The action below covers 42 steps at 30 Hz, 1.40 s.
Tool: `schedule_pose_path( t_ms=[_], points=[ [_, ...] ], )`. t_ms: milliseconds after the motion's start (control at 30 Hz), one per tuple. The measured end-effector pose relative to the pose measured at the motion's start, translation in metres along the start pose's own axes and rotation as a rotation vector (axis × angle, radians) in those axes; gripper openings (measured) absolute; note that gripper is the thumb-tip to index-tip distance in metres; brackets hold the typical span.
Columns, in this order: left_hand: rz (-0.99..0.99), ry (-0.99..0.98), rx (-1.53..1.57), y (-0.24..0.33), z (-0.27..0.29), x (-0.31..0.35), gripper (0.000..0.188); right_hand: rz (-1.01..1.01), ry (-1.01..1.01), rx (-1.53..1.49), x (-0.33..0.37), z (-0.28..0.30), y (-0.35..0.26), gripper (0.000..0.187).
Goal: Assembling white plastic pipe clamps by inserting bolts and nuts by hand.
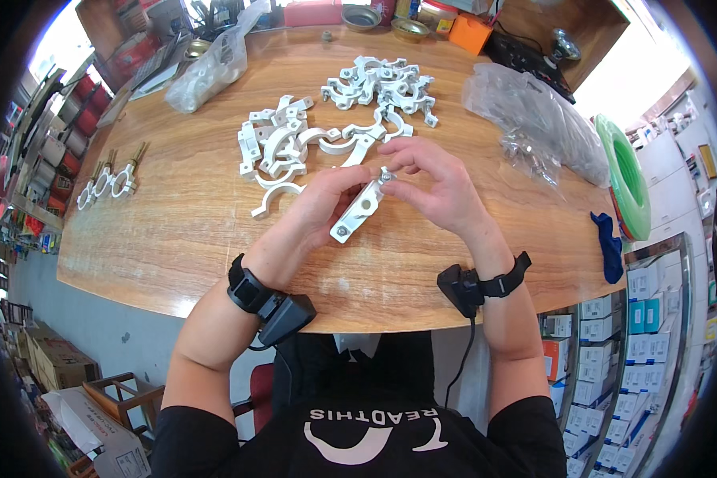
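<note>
Holding white clamp (355,213) mid-frame, left hand (324,197) pinched on it; right hand (438,187) at upper screw (386,176), grip unclear. Best keep clamp steady, screw square.

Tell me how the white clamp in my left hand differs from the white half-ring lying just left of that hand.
The white clamp is held in your left hand; the half-ring lies on the tabletop. The white clamp shows metal fasteners at both ends; the half-ring shows none. The white clamp shows a round collar; the half-ring, just a bare arc. Both are white.
</note>
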<state>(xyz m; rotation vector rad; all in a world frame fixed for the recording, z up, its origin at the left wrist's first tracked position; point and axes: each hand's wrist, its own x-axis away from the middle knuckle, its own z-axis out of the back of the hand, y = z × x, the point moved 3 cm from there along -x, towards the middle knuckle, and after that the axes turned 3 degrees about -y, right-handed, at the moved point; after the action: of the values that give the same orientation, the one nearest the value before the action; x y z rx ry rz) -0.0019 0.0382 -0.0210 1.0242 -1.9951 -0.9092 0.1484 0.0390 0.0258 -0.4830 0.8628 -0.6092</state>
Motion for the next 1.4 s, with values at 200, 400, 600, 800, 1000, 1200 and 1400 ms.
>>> schedule_pose_path(
  t_ms=[200,400,600,800,1000,1200,1400],
  points=[
    [-0.001,-0.005,0.0,0.0002,-0.0003,-0.0011,0.024,0.047,-0.003,0.021,0.0015,0.0019,0.0028,0.014],
    [-0.011,0.004,0.019,0.0005,-0.0002,-0.0009,0.023,-0.015,0.007,-0.033,0.0004,0.0003,0.0011,0.013],
    [-0.005,-0.015,0.027,-0.0014,0.003,-0.0019,0.024,-0.022,-0.037,-0.027,0.0009,0.0012,0.0009,0.015],
    [-0.013,-0.015,0.031,-0.0002,0.0003,-0.0011,0.024,0.051,-0.01,0.014,0.0005,0.0007,0.0001,0.017],
    [-0.021,-0.019,0.014,0.0018,-0.0029,-0.0004,0.023,0.051,-0.037,0.018,0.001,0.0011,0.0018,0.016],
    [-0.004,-0.016,0.006,-0.0007,0.0008,-0.0015,0.024,0.044,0.012,0.003,0.0002,0.0014,-0.0005,0.012],
    [-0.008,-0.015,0.035,-0.0013,-0.0006,-0.0026,0.023,0.091,-0.006,0.041,0.0003,0.0037,-0.0003,0.012]
  ],
)
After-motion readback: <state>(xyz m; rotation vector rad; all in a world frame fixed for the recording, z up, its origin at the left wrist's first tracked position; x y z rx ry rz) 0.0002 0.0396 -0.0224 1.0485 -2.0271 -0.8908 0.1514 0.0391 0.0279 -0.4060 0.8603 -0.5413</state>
